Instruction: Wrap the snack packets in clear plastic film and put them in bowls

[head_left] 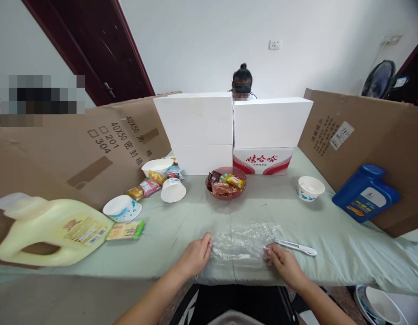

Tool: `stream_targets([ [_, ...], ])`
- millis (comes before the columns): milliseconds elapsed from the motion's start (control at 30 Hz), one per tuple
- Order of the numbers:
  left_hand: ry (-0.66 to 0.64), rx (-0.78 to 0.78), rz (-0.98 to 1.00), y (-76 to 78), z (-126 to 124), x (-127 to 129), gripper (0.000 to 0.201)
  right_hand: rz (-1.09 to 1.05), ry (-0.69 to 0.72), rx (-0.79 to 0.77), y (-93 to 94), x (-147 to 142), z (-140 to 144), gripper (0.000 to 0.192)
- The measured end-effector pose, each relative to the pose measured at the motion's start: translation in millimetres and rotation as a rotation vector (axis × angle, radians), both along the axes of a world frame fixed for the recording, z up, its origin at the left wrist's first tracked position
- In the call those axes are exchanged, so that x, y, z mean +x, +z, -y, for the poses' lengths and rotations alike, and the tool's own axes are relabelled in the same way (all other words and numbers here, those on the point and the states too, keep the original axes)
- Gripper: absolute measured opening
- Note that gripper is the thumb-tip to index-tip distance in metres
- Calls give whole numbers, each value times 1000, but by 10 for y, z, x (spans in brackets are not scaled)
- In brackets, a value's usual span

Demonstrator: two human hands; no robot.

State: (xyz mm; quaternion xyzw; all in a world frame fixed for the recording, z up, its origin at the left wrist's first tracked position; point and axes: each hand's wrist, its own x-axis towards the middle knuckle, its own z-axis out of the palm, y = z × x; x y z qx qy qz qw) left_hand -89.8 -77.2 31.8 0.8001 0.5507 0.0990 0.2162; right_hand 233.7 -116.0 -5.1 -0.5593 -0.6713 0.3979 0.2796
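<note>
At the near edge of the counter (pixel 331 253), a crumpled sheet of clear plastic film (pixel 242 241) spread flat on the pale green cloth. Left hand (pixel 195 256) pinching the film's left border, fingers curled closed on it; right hand (pixel 283 262) likewise closed on the right border, fingertips (pixel 268 253) pressed to the plastic. Just beside the right hand, toward the right edge, a white utility knife (pixel 295 247) lying flat, apart from the film or barely at its corner, hard to tell which. Near the left edge, a pale yellow jug (pixel 49 228) on its side, with a flat green-tipped packet (pixel 125 230) just beside it and a white bowl (pixel 121 208) a little beyond. Farther in, toward the middle, a reddish bowl of wrapped snacks (pixel 225 183); left of it an upturned paper cup (pixel 173 189), more snack packets (pixel 144 188) and another white bowl (pixel 157 166). Toward the right edge, a white paper bowl (pixel 310 188) and, well apart from it, a blue jug (pixel 364 192) leaning against a cardboard panel (pixel 381 135). Along the far edge, stacked white boxes (pixel 195 119) and a red-lettered carton (pixel 263 160). Cardboard panel (pixel 76 149) also along the left edge. Behind the boxes, the top of another person's head (pixel 242 74).
</note>
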Motion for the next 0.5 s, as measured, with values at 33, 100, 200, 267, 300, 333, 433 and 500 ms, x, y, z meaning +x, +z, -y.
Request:
stream_targets([
  [33,26,0,-94,41,23,4,13,-11,1,-4,-18,-28,-5,41],
  [100,89,-10,-198,149,59,39,12,-38,8,-24,-59,-92,-25,41],
  [200,178,37,-156,289,50,138,11,-77,-21,-42,-112,-172,-73,42],
  [267,152,110,-29,293,-11,204,9,-128,-59,-30,-114,-187,-103,45],
  [300,117,132,58,256,-57,231,9,-160,-71,-16,-104,-179,-111,48],
  [333,85,133,156,195,-110,253,8,-185,-76,-2,-90,-162,-113,53],
  [433,129,7,472,-92,-280,296,10,-189,-88,18,-65,-82,-91,82],
  [500,278,-93,633,-294,-366,305,11,-160,-117,19,-91,-40,-77,85],
])
